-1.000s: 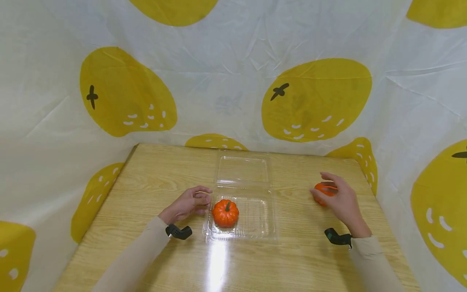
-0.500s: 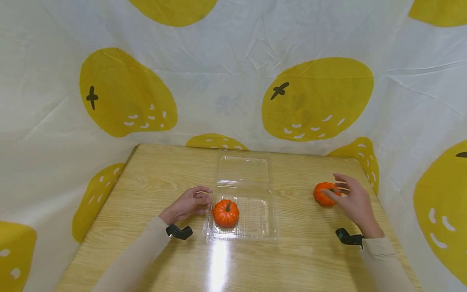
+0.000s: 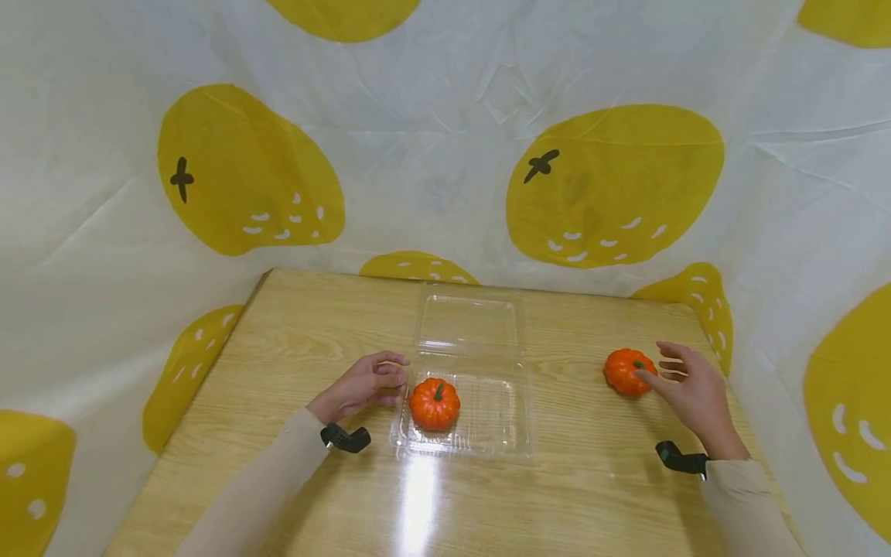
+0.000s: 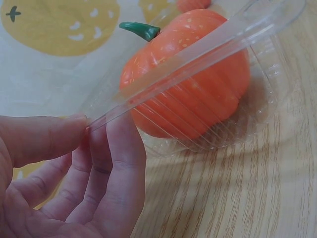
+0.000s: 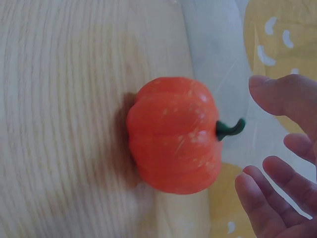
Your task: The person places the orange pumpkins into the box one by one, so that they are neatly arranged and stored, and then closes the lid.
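- The left hand (image 3: 365,383) pinches the left rim of the clear tray (image 3: 490,414). The plastic looks thin, so an uneven pull could, I judge, flex or tip it. The head view leaves this grip unclear; the left wrist view shows the thumb and fingers meeting on the rim.
- The tray pumpkin (image 3: 435,405) sits inside, toward the left side. Should the tray tilt, its rounded shape might let it roll. The left wrist view shows it partly through the ribbed wall, which the head view scarcely reveals.
- The right hand (image 3: 696,391) is wide and holds nothing. In the head view its thumb overlaps the loose pumpkin (image 3: 619,374); the right wrist view shows them apart.
- That loose pumpkin rests on the desk (image 3: 313,309), right of the tray. A careless bump could roll it, and its glossy skin might slip from a light hold.
- Farthest back lies the lid (image 3: 469,317), folded away from the tray. Tugging the tray could swing it. Only the head view shows it whole.
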Motion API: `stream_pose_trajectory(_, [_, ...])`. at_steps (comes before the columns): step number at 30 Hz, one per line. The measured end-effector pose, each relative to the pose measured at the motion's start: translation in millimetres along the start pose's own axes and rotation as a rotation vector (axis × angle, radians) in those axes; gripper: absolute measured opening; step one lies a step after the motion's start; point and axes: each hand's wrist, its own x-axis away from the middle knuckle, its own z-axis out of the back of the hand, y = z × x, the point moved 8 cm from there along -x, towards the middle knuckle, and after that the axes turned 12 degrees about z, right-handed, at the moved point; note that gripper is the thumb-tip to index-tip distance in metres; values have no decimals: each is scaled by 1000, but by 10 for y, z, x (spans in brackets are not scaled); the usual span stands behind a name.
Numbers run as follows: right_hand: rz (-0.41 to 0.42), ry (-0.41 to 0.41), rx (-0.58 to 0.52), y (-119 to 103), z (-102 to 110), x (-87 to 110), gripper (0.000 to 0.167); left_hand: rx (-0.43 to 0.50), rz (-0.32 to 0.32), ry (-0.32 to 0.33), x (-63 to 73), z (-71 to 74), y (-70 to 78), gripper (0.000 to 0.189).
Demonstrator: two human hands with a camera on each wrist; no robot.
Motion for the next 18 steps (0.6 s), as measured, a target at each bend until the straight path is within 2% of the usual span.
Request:
stream_pose_trajectory(8, [-27,-44,-1,129,-61,18,74,4,11,1,2,2,2,42])
stream_pose_trajectory(18, [-64,-95,17,268,-161,54,81,-16,-8,0,1,15,3,46])
